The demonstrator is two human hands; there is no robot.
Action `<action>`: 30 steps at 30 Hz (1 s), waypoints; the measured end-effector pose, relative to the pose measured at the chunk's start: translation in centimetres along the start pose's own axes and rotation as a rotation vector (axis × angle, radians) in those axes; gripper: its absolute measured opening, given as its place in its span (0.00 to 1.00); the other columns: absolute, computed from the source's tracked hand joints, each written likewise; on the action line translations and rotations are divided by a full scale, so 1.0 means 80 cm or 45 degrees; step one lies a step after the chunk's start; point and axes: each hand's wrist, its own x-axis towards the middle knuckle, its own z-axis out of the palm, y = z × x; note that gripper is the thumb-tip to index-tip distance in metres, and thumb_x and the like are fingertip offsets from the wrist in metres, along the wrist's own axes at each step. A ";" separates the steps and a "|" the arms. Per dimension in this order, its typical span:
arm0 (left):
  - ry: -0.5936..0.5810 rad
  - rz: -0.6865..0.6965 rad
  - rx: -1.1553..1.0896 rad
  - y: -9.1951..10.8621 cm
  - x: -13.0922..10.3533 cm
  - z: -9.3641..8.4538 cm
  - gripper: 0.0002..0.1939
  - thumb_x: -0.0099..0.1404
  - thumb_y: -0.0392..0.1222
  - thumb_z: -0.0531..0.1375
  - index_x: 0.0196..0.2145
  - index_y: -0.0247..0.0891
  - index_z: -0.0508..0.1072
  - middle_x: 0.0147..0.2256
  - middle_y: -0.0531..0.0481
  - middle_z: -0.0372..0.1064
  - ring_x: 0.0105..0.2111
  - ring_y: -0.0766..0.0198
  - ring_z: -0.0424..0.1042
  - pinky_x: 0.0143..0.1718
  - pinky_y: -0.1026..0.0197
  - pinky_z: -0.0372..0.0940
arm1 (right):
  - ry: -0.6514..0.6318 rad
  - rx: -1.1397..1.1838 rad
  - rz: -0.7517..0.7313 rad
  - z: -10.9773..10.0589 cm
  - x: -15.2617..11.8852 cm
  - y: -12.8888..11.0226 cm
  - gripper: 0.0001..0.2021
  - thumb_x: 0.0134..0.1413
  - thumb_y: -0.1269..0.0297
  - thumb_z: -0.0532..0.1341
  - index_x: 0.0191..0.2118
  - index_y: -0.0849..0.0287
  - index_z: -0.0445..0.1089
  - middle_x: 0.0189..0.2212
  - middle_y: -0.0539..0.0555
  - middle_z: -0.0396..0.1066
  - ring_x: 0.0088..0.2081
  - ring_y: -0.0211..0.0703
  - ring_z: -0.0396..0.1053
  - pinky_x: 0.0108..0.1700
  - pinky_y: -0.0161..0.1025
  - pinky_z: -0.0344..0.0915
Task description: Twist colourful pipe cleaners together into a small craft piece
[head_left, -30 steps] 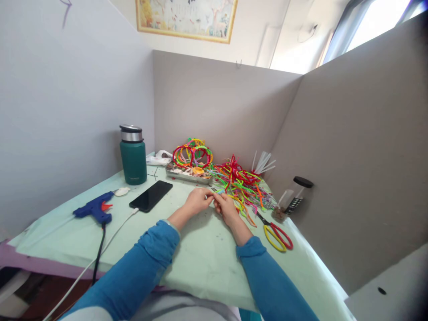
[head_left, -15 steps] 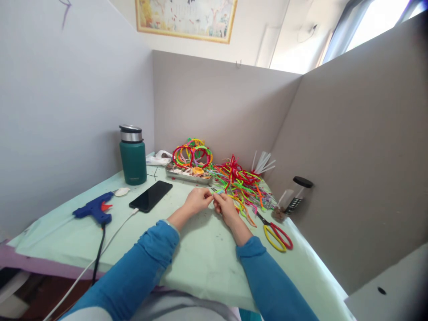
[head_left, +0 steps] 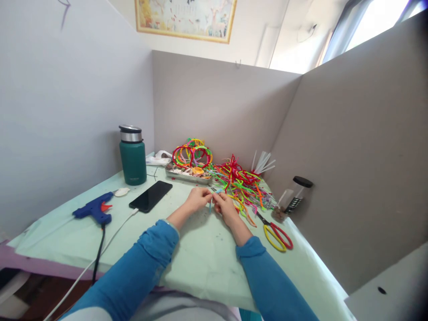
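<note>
My left hand [head_left: 198, 199] and my right hand [head_left: 224, 207] meet fingertip to fingertip above the middle of the table. Both are closed in a pinch on a light blue pipe cleaner [head_left: 210, 207], whose short end hangs down between them. Another bit of light blue shows just above my right fingers; the rest is hidden by the fingers. Behind my hands lies a loose heap of coloured pipe cleaners [head_left: 239, 178], red, green, yellow and orange. Scissors [head_left: 276, 234] with one yellow and one red handle rest to the right of my right hand.
A metal tray [head_left: 187, 177] of small pieces, with pipe-cleaner rings [head_left: 192, 156] on it, stands at the back. On the left are a green bottle [head_left: 133, 162], a phone [head_left: 151, 196] with its cable and a blue glue gun [head_left: 95, 208]. A clear black-lidded container [head_left: 296, 198] stands right.
The light blue end now hangs down between my fingertips, where it did not show before. My hands have barely shifted.
</note>
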 end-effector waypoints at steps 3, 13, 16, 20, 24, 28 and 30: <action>0.023 -0.016 -0.021 0.003 0.000 -0.002 0.14 0.56 0.44 0.54 0.25 0.32 0.75 0.20 0.51 0.68 0.21 0.70 0.61 0.23 0.68 0.54 | -0.018 -0.008 -0.002 -0.001 0.001 0.002 0.18 0.43 0.47 0.62 0.23 0.59 0.65 0.17 0.46 0.61 0.14 0.29 0.52 0.16 0.32 0.46; 0.077 -0.046 -0.034 0.011 -0.002 -0.006 0.14 0.57 0.44 0.54 0.26 0.32 0.76 0.23 0.50 0.72 0.23 0.69 0.64 0.26 0.67 0.56 | -0.102 0.001 0.010 -0.002 0.001 0.003 0.13 0.43 0.53 0.63 0.25 0.59 0.67 0.16 0.46 0.60 0.16 0.30 0.53 0.17 0.31 0.46; 0.096 -0.046 -0.022 0.012 -0.002 -0.007 0.13 0.56 0.43 0.55 0.27 0.32 0.76 0.24 0.50 0.72 0.25 0.68 0.65 0.27 0.67 0.57 | -0.120 -0.007 0.011 -0.001 -0.001 0.001 0.12 0.43 0.55 0.63 0.24 0.59 0.66 0.17 0.45 0.60 0.16 0.30 0.52 0.17 0.32 0.48; 0.106 -0.044 -0.007 0.011 -0.001 -0.006 0.13 0.56 0.42 0.55 0.27 0.32 0.76 0.24 0.50 0.72 0.25 0.68 0.65 0.27 0.67 0.57 | -0.135 -0.040 0.016 0.000 -0.003 -0.002 0.12 0.43 0.56 0.62 0.22 0.59 0.65 0.15 0.45 0.59 0.16 0.31 0.52 0.18 0.32 0.47; 0.109 -0.042 -0.003 0.009 0.000 -0.005 0.12 0.56 0.42 0.55 0.27 0.32 0.76 0.23 0.50 0.71 0.24 0.68 0.64 0.25 0.68 0.56 | -0.141 -0.050 0.013 0.000 -0.003 -0.002 0.12 0.43 0.58 0.62 0.20 0.58 0.63 0.14 0.45 0.58 0.15 0.31 0.52 0.18 0.32 0.47; 0.116 -0.044 -0.015 0.008 0.000 -0.005 0.12 0.56 0.42 0.55 0.27 0.32 0.75 0.24 0.50 0.72 0.25 0.68 0.65 0.26 0.67 0.57 | -0.140 -0.049 0.005 0.000 -0.002 -0.001 0.11 0.43 0.57 0.62 0.22 0.59 0.65 0.16 0.45 0.60 0.15 0.30 0.52 0.18 0.32 0.47; 0.118 -0.039 -0.024 0.008 0.000 -0.006 0.12 0.57 0.42 0.55 0.27 0.32 0.75 0.24 0.50 0.72 0.25 0.68 0.65 0.27 0.67 0.57 | -0.142 -0.058 0.000 -0.001 -0.002 0.000 0.11 0.44 0.56 0.62 0.23 0.59 0.65 0.16 0.45 0.60 0.16 0.30 0.53 0.18 0.32 0.47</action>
